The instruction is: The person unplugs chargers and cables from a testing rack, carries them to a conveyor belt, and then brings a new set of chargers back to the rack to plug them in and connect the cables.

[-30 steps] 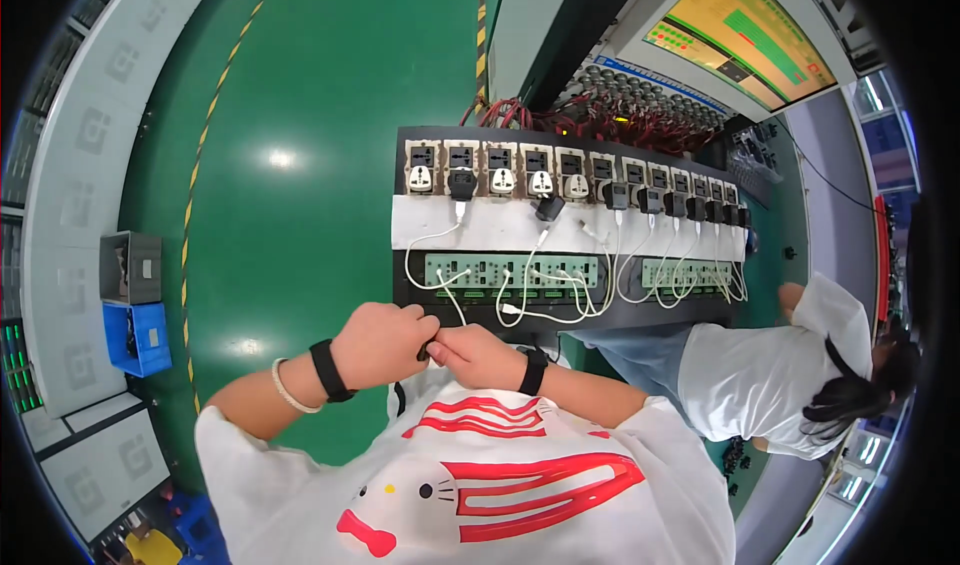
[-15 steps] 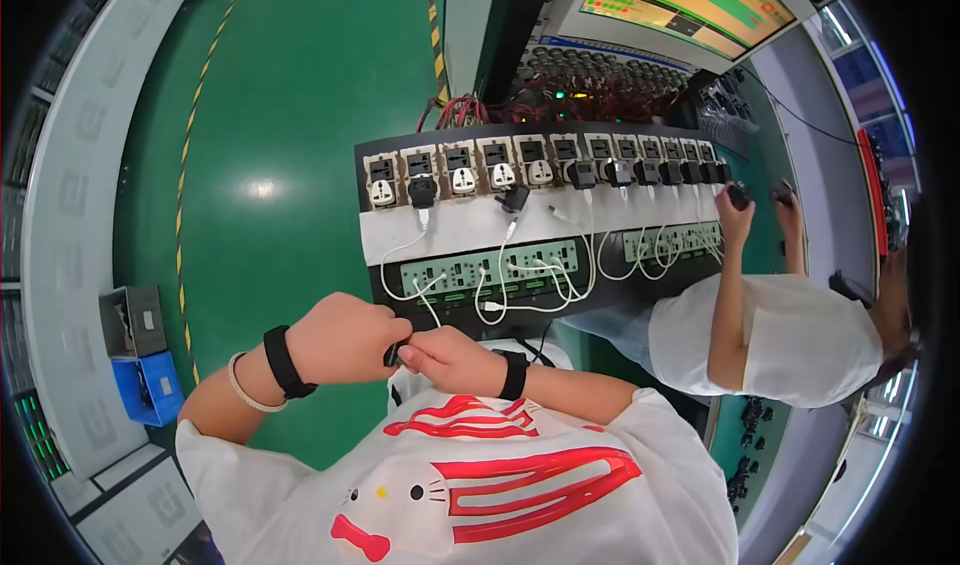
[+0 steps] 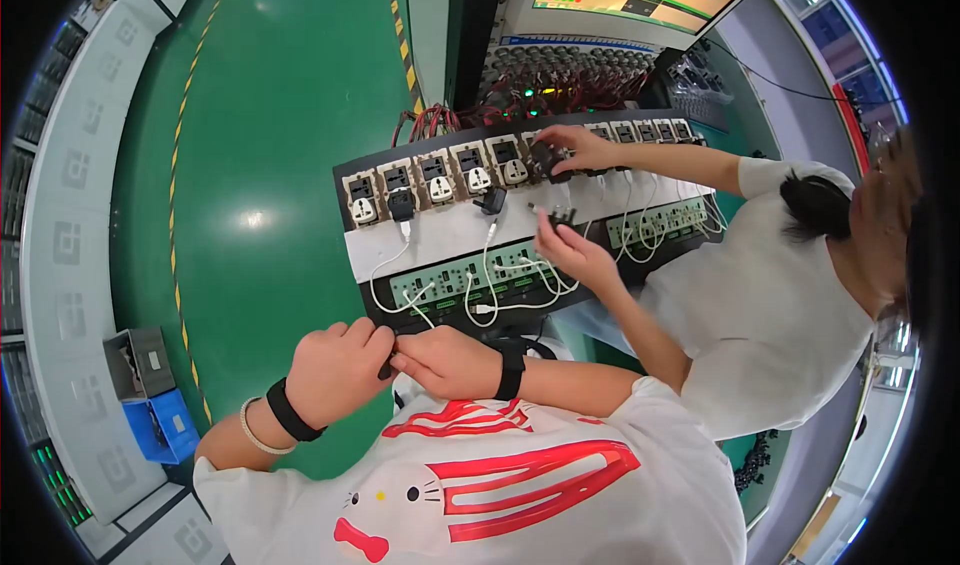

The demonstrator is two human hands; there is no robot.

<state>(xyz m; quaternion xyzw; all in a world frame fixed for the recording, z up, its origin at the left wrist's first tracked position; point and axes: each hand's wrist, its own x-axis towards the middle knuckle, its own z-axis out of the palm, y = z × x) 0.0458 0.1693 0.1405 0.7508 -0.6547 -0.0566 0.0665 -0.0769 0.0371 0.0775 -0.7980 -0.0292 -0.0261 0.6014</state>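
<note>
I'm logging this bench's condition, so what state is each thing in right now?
Left hand: closed on a small dark object, mostly hidden
Right hand: curled against the left
Monitor: lit
Leftmost black adapter: plugged in, cable attached
Tilted black adapter: off the sockets, cable attached
White cable plug: loose
Co-worker's upper hand: on a black adapter

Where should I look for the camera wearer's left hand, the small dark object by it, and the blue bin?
Left hand (image 3: 338, 370): head view, on the back of the hand.
Small dark object (image 3: 387, 368): head view, on its visible bit between the hands.
Blue bin (image 3: 181, 452): head view, on its outer wall.
</note>
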